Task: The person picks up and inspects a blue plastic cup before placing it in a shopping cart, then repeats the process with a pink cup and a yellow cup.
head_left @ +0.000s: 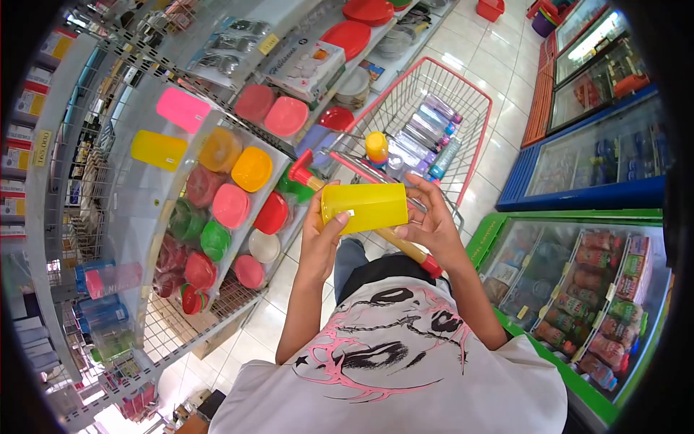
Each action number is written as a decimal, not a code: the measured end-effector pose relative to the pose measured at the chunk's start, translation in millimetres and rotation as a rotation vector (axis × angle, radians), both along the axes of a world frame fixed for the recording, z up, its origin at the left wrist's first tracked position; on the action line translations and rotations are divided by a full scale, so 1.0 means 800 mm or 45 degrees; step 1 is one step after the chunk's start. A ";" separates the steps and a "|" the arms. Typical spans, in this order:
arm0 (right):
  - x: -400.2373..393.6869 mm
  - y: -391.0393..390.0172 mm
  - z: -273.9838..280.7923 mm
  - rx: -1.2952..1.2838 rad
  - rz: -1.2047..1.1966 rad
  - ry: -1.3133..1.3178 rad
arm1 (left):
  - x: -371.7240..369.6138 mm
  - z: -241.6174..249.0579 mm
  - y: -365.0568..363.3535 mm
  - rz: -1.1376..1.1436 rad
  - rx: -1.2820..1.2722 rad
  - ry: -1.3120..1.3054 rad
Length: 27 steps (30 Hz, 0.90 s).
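Observation:
A yellow plastic cup (372, 205) lies sideways between my two hands, above the cart's handle. My left hand (320, 235) is wrapped round one end, its thumb beside a small white label. At the other end, the fingers and thumb of my right hand (426, 220) hold the cup's edge. Beyond it, the shopping cart (473, 137) carries several bottles (434, 134) and a yellow container with an orange top (376, 147). Another yellow cup (157, 150) and a pink cup (182, 110) stand on the shelf to the left.
Shelves at the left hold colourful bowls (251, 169), red plates (345, 40) and a white box (306, 66). A green-framed freezer (499, 224) with packaged goods is at the right, below a blue-framed one (517, 181). Tiled floor (499, 54) runs between shelves and freezers.

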State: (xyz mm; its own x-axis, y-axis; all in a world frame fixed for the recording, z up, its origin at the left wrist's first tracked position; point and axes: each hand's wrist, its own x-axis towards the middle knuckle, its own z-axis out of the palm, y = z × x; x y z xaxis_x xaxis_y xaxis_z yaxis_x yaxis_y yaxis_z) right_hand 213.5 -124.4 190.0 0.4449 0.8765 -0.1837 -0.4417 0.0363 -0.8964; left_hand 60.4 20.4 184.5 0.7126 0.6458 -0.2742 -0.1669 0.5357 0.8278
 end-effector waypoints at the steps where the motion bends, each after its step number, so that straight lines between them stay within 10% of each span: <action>1: 0.003 -0.010 -0.004 -0.007 0.003 0.013 | 0.002 0.000 -0.013 -0.006 -0.111 -0.026; 18: 0.028 -0.070 -0.055 0.198 -0.001 0.022 | -0.006 -0.024 -0.084 -0.030 -0.187 -0.132; 23: 0.056 -0.083 -0.111 0.640 -0.128 1.158 | -0.016 -0.052 -0.075 -0.132 -0.144 0.073; 27: 0.092 -0.050 -0.096 0.227 -0.454 0.793 | -0.027 -0.069 -0.065 -0.136 -0.048 0.349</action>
